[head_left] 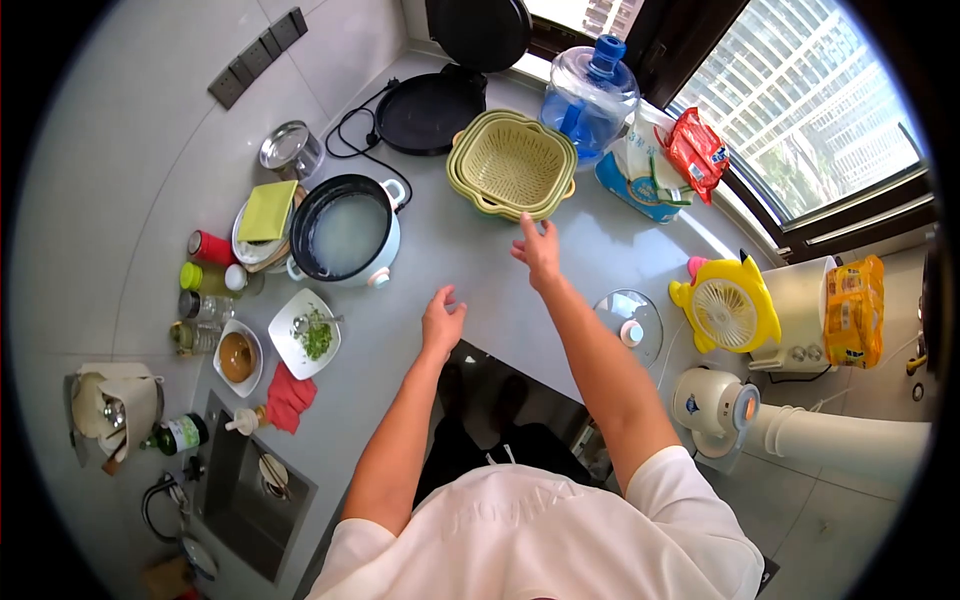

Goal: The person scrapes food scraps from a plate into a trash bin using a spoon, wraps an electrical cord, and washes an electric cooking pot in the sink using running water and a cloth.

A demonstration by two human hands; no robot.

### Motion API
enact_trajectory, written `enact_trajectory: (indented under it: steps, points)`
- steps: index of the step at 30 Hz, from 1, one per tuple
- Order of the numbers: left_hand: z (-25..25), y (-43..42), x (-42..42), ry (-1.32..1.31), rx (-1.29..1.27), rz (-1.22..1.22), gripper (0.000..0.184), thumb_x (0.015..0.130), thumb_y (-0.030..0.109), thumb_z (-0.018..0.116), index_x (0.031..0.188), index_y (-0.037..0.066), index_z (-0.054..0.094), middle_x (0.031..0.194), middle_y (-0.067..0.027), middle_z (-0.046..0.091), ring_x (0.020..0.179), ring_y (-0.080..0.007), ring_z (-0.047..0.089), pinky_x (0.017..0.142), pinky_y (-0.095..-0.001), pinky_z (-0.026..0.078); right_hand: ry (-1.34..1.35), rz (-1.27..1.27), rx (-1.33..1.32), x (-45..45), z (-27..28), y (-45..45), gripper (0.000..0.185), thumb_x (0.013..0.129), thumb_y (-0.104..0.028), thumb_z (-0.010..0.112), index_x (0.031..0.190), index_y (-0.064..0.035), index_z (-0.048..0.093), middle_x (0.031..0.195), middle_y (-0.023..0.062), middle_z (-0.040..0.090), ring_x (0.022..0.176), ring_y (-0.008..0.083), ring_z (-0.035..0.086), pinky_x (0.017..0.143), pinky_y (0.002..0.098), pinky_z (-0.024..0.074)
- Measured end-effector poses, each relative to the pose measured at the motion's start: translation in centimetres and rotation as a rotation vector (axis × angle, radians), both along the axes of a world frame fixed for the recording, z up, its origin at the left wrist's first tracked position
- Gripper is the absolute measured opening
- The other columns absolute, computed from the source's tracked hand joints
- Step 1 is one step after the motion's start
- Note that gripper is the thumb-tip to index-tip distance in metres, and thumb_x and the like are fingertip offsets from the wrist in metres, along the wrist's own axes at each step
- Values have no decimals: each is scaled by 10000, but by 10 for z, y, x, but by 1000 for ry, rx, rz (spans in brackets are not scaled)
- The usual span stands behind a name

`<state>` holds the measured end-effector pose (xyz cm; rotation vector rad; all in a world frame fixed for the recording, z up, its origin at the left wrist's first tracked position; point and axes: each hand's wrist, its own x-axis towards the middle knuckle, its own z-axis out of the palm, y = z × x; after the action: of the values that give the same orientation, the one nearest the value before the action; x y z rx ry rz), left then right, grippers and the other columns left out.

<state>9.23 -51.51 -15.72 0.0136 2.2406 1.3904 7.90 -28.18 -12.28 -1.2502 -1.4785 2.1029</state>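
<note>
Head: right fingers (529,229) apart beside colanders (515,160)

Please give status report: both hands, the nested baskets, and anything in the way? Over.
Left hand empty, over counter. Right hand empty, at near edge of nested baskets, contact unclear. Baskets upright on counter. No obstacle visible between right hand and baskets.

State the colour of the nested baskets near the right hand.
The nested baskets are pale yellow-green, in the head view.
</note>
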Motion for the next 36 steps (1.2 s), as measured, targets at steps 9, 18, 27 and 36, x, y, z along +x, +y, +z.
enact_trajectory:
  steps: [9, 18, 27, 36]
  points:
    - [8, 29, -55, 4, 133, -108, 531, 921, 96, 668, 1428, 69, 512, 1256, -109, 630, 881, -156, 655, 719, -304, 550, -43, -89, 22, -34, 2, 24, 544, 919, -203, 709, 1331, -70, 379, 1144, 120, 617, 798, 223, 675, 586, 329, 598]
    - [2, 72, -114, 79, 175, -98, 583, 921, 104, 653, 1470, 63, 461, 1304, -106, 612, 827, -148, 646, 707, -296, 559, -83, -96, 47, -4, 4, 32, 545, 891, -144, 725, 1314, -62, 390, 984, 119, 657, 623, 199, 658, 479, 299, 533]
    - [7, 117, -146, 103, 84, -25, 562, 949, 171, 647, 1463, 26, 472, 1234, -113, 672, 952, -174, 646, 820, -325, 538, -370, -80, 146, 18, 15, 77, 595, 789, -205, 746, 1295, -45, 477, 936, 119, 660, 727, 188, 656, 525, 351, 467]
    - [-21, 131, -156, 147, 102, -48, 558, 955, 39, 590, 1496, 54, 451, 1363, -95, 603, 1099, -204, 633, 721, -319, 598, -402, -23, 469, 15, -11, 108, 586, 782, -221, 722, 1315, -34, 568, 1138, 201, 699, 1049, 328, 674, 900, 406, 526]
